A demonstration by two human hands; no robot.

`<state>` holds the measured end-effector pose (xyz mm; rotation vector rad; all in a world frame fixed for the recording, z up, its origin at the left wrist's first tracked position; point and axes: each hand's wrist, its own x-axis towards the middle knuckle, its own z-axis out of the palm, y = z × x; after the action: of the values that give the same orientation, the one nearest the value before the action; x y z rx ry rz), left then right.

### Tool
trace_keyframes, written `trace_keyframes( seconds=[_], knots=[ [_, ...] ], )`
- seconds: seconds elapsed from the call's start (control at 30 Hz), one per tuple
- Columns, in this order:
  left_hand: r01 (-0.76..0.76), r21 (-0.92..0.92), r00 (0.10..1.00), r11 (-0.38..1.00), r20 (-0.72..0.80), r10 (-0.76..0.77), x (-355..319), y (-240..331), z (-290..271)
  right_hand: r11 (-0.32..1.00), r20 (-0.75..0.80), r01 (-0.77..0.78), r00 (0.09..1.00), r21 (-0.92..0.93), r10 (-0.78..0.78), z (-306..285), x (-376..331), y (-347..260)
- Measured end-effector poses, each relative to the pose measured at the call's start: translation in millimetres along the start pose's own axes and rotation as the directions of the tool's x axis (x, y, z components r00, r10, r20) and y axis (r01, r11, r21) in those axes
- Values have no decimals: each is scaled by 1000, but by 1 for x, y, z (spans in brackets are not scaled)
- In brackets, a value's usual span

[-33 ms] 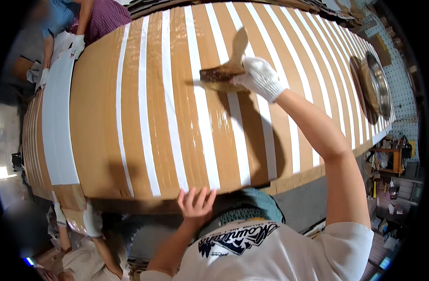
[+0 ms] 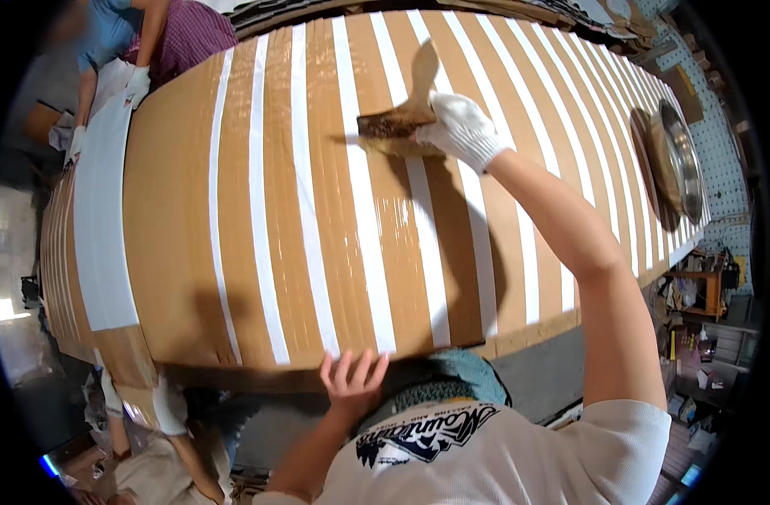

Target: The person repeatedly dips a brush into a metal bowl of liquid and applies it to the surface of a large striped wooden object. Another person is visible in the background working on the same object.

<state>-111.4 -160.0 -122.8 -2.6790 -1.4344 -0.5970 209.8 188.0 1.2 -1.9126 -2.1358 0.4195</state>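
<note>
My right hand (image 2: 462,133), in a white knitted glove, is closed around a wide flat brush (image 2: 393,126) with a wooden handle. The brush's bristles rest on brown sheets with white strips between them (image 2: 318,227), spread over the long table. A glossy wet sheen shows left of the brush and below it. My left hand (image 2: 354,383) is bare, its spread fingertips resting on the sheets' near edge; it holds nothing.
A metal bowl (image 2: 679,160) stands at the right end. A pale panel (image 2: 103,227) lies across the left part. Gloved hands of one co-worker (image 2: 137,84) touch its far end; another co-worker's gloved hands (image 2: 168,404) are by the near left edge. Shelves (image 2: 722,337) stand lower right.
My right hand and the brush have shifted very slightly up and left. The near edge and my left hand appear a little lower in the picture. Both grips look the same.
</note>
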Motion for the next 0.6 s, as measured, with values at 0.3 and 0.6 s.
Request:
trace_keyframes(
  seconds=[0.3,0.6],
  knots=[
    [25,105,979,994,199,-45,-19,3,-7,997,-285,15,958,-82,-38,24,265,57],
    [39,63,984,997,173,-50,-2,0,-9,997,-251,-19,967,70,36,36,230,32]
  ],
)
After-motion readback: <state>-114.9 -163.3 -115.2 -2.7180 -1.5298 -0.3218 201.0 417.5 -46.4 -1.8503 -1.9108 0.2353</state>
